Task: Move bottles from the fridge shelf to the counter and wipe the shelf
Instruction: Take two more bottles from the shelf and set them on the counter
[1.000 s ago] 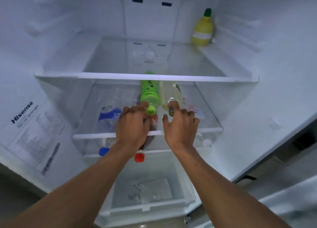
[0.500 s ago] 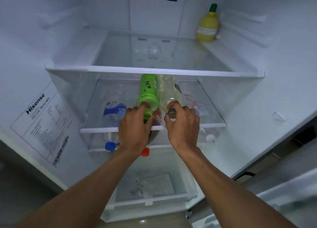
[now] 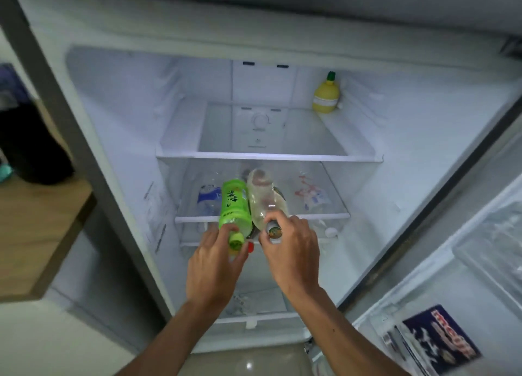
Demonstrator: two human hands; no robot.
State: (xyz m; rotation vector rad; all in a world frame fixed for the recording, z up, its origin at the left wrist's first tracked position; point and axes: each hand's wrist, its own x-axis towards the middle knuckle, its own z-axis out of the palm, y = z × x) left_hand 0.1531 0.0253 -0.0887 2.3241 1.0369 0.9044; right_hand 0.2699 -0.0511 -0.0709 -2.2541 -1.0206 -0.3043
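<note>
Two bottles gripped by necks, lying flat, half off shelf (image 3: 310, 216): green bottle (image 3: 235, 206) pinched by left hand (image 3: 214, 265), clear bottle (image 3: 264, 197) clasped by right hand (image 3: 293, 251). Neck grip judged handiest for sliding out. Counter (image 3: 34, 234) at left.

Glossy plastic green bottle (image 3: 235, 206) and clear bottle (image 3: 264, 199) — glass shelf (image 3: 319, 214), matt wood counter (image 3: 34, 234).

Cool bluish light fills fridge interior (image 3: 262, 98), brightest on back wall. Left room side dim. Edges bowed by wide lens. Slight motion blur; floor glare spot.
</note>
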